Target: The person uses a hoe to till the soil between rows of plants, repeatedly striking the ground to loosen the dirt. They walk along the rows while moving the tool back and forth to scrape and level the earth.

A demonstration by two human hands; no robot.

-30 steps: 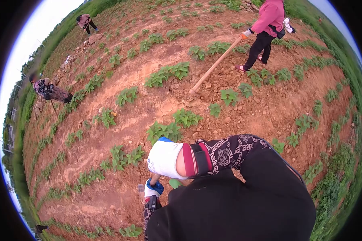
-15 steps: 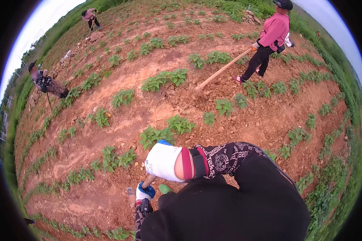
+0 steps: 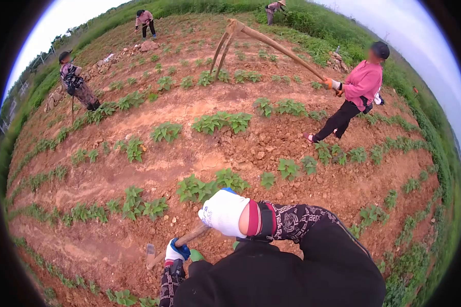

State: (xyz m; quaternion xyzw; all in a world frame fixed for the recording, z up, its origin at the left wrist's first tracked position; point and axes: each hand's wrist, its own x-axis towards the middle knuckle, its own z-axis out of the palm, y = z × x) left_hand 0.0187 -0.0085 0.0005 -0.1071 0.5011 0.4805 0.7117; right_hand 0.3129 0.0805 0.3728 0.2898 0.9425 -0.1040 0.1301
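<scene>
My left hand [image 3: 177, 250], in a white and blue glove, is closed around a wooden handle [image 3: 192, 235] low in the view. Above it and to its right, my right hand [image 3: 224, 209], in a white glove, is wrapped round the handle's upper part; its fingers are mostly hidden. A small metal blade [image 3: 150, 250] sits at the handle's lower end, close to the reddish soil [image 3: 112, 250]. Leafy green plants [image 3: 189, 188] grow just above my right hand. A green shape [image 3: 195, 255], perhaps a shoe tip, shows beside my left hand.
At the right, a person in pink [image 3: 363, 82] holds up a long-handled two-pronged hoe [image 3: 276, 45]. Another person [image 3: 77, 82] stands at the left with a stick. Two people [image 3: 144, 21] [image 3: 272, 10] are farther back. Plant rows [image 3: 220, 122] cross the field.
The person in pink has raised the hoe from the soil into the air. More of the handle shows between my hands, which are farther apart. The view has shifted, showing another distant person.
</scene>
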